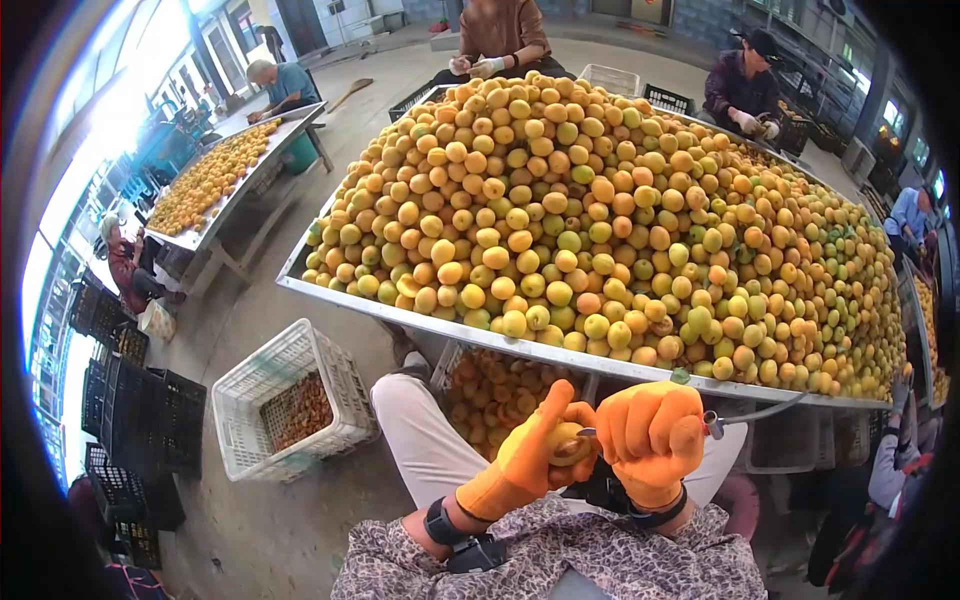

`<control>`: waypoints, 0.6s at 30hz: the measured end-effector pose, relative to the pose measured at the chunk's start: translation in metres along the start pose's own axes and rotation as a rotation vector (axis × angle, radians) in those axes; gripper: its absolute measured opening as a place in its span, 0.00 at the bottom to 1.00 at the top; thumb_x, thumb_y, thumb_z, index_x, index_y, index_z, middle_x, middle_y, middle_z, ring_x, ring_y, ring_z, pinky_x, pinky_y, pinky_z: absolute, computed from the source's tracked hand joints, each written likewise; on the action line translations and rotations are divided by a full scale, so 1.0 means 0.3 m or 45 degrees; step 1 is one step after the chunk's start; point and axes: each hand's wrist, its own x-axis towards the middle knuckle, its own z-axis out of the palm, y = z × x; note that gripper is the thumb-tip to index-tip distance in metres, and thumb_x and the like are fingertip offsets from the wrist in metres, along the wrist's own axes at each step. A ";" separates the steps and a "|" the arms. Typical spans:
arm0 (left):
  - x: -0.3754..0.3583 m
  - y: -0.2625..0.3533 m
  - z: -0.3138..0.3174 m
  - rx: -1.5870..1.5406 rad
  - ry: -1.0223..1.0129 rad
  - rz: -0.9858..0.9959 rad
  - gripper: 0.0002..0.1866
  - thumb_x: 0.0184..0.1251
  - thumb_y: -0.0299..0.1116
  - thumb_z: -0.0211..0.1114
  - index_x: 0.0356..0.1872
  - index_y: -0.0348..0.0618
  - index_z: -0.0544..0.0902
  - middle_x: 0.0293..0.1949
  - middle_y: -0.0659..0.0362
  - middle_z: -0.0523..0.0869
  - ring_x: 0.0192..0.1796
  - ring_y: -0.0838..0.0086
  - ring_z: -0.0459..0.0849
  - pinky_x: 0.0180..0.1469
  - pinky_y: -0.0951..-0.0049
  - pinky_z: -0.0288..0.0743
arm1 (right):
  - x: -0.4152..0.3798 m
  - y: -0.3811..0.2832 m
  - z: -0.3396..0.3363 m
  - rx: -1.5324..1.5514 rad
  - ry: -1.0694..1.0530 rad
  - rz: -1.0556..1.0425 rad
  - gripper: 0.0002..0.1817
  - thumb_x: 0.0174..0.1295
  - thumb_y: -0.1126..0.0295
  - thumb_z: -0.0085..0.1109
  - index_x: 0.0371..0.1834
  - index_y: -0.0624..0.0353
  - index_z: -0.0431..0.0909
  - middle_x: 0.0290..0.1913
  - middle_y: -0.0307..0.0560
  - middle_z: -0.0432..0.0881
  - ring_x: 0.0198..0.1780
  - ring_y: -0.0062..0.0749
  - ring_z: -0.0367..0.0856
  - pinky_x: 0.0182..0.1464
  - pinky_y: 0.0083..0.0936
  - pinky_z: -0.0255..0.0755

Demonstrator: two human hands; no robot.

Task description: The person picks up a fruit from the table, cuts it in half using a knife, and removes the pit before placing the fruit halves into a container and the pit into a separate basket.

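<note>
My left hand [522, 458], in an orange glove, is closed round a yellow apricot [570, 450] above my lap. My right hand [652, 437], gloved the same, is wrapped round a small knife [588, 432]; its thin blade tip meets the apricot. A metal end [713, 426] sticks out beyond the right fist, with a grey cord [765, 410] running from it toward the table. Most of the handle is hidden by the fingers. Just beyond both hands rises a large heap of apricots [600, 240] on a metal-rimmed table [480, 333].
Between my knees and the table, a crate holds opened apricots [495, 392]. A white crate [350, 390] with brown pits stands on the floor at left. Black crates [150, 410] are stacked further left. Other people work around this table and a second apricot table [205, 235].
</note>
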 end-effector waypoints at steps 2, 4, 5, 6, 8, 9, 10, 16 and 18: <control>-0.009 -0.005 0.021 0.052 0.028 0.024 0.32 0.75 0.63 0.38 0.35 0.42 0.76 0.19 0.61 0.76 0.15 0.85 0.62 0.17 0.84 0.49 | -0.009 0.000 -0.002 0.002 -0.011 -0.003 0.27 0.73 0.54 0.49 0.14 0.51 0.60 0.11 0.35 0.62 0.09 0.22 0.57 0.13 0.21 0.60; -0.012 -0.016 0.034 0.348 0.053 0.278 0.32 0.76 0.62 0.38 0.34 0.41 0.76 0.18 0.62 0.75 0.17 0.85 0.64 0.18 0.84 0.51 | -0.020 -0.002 -0.005 -0.010 -0.027 -0.025 0.27 0.74 0.54 0.47 0.14 0.51 0.60 0.10 0.35 0.61 0.09 0.22 0.57 0.12 0.21 0.60; -0.010 -0.021 0.029 0.344 0.055 0.277 0.32 0.76 0.62 0.38 0.34 0.41 0.76 0.18 0.62 0.75 0.17 0.85 0.64 0.18 0.84 0.51 | -0.027 -0.004 -0.006 -0.010 -0.028 -0.020 0.27 0.74 0.54 0.47 0.14 0.51 0.60 0.10 0.35 0.61 0.09 0.22 0.57 0.12 0.21 0.60; -0.005 -0.026 0.018 0.131 0.010 0.140 0.32 0.76 0.61 0.38 0.33 0.40 0.77 0.17 0.63 0.75 0.17 0.85 0.66 0.18 0.84 0.52 | -0.034 -0.004 -0.007 0.041 0.012 -0.012 0.27 0.75 0.54 0.44 0.15 0.51 0.59 0.10 0.34 0.61 0.09 0.22 0.55 0.12 0.21 0.59; -0.002 -0.034 0.013 -0.080 -0.035 0.003 0.32 0.76 0.60 0.39 0.33 0.40 0.78 0.17 0.63 0.74 0.18 0.84 0.67 0.19 0.83 0.54 | -0.041 -0.005 -0.006 0.094 0.054 -0.005 0.27 0.75 0.54 0.42 0.15 0.52 0.59 0.10 0.34 0.60 0.09 0.22 0.54 0.12 0.22 0.58; -0.001 -0.042 0.018 -0.070 0.021 0.039 0.32 0.75 0.61 0.40 0.31 0.40 0.78 0.17 0.64 0.74 0.18 0.84 0.68 0.19 0.83 0.55 | -0.045 -0.006 -0.006 0.153 0.110 0.040 0.27 0.74 0.55 0.45 0.15 0.52 0.57 0.12 0.36 0.60 0.10 0.22 0.54 0.13 0.22 0.57; 0.000 -0.051 0.022 -0.061 0.078 0.075 0.33 0.75 0.61 0.42 0.30 0.39 0.79 0.17 0.64 0.74 0.17 0.83 0.68 0.19 0.83 0.56 | -0.051 -0.008 -0.006 0.212 0.168 0.087 0.27 0.73 0.57 0.48 0.14 0.52 0.56 0.13 0.38 0.61 0.12 0.23 0.54 0.15 0.21 0.56; 0.002 -0.072 0.058 -0.345 0.285 0.021 0.33 0.73 0.63 0.48 0.24 0.40 0.79 0.15 0.66 0.71 0.16 0.82 0.67 0.18 0.81 0.55 | -0.071 0.020 0.001 0.282 0.166 0.101 0.25 0.74 0.58 0.47 0.16 0.52 0.57 0.13 0.36 0.59 0.13 0.22 0.53 0.17 0.23 0.54; 0.011 -0.082 0.062 -0.269 0.323 0.086 0.31 0.73 0.61 0.51 0.22 0.41 0.78 0.14 0.67 0.69 0.15 0.82 0.65 0.18 0.80 0.54 | -0.071 0.021 -0.001 0.295 0.238 0.165 0.25 0.74 0.58 0.47 0.16 0.52 0.57 0.13 0.36 0.58 0.13 0.22 0.52 0.18 0.24 0.53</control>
